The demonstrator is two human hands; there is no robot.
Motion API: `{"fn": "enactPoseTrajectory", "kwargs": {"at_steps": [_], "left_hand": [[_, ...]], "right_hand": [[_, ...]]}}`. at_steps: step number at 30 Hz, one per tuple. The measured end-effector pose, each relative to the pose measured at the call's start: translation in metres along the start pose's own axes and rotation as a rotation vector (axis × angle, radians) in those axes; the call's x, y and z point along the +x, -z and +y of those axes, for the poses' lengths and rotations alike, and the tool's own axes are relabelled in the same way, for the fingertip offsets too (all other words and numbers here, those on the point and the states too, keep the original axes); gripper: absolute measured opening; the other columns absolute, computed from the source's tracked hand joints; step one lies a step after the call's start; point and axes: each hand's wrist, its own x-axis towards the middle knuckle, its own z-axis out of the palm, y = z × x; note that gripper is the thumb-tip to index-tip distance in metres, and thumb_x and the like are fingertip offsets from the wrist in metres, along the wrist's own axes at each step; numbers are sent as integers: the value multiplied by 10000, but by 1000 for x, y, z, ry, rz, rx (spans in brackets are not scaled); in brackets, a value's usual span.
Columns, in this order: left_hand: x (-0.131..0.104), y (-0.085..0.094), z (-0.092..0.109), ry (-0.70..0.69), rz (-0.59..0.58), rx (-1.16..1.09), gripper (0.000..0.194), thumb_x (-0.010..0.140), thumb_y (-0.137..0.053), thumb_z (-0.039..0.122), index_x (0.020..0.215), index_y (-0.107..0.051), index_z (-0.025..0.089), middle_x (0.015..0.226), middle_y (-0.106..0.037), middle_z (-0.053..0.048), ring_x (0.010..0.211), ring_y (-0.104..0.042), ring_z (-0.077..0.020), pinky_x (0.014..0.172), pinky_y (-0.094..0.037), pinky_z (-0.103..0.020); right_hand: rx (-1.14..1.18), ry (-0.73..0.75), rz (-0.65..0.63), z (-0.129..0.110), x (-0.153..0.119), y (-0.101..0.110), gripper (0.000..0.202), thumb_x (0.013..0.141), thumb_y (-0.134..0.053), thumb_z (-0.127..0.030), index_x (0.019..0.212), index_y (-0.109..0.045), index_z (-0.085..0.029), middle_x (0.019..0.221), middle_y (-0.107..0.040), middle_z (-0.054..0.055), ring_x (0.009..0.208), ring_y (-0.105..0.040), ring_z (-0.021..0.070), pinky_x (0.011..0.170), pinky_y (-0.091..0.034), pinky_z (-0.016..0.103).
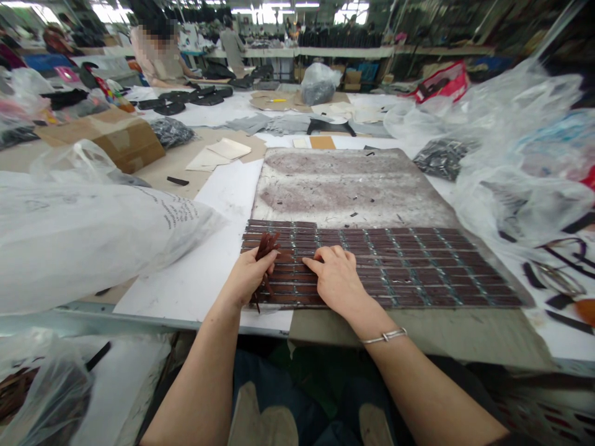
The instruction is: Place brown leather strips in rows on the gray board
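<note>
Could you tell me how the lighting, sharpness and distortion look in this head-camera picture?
Head view: even, soft light, no hard shadows under the left hand or right hand; ceiling lights at the top edge are blown out; the plastic bags show pale glare; table edges bow from wide-angle distortion; the strips are sharp, the far background softer.

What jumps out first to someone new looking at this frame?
The grid of dark brown strips laid in rows on a worn board at the table's near edge. The left hand grips a bundle of loose strips at the grid's left end, while the right hand presses on the rows beside it. Big clear plastic bags crowd both sides.
</note>
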Motion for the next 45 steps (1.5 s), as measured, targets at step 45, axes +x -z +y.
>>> {"fn": "enactPoseTrajectory", "kwargs": {"at_steps": [45], "left_hand": [[6,-8,7,-18,21,13,342,735,-599,484,617,-492,181,533,-455,41,416,-364,-70,392,-269,-225]], "right_hand": [[80,-168,164,40,1,21,407,821,-451,-92,1048,-704,-317,1056,-601,43,984,-418,214,890,-267,385]]}}
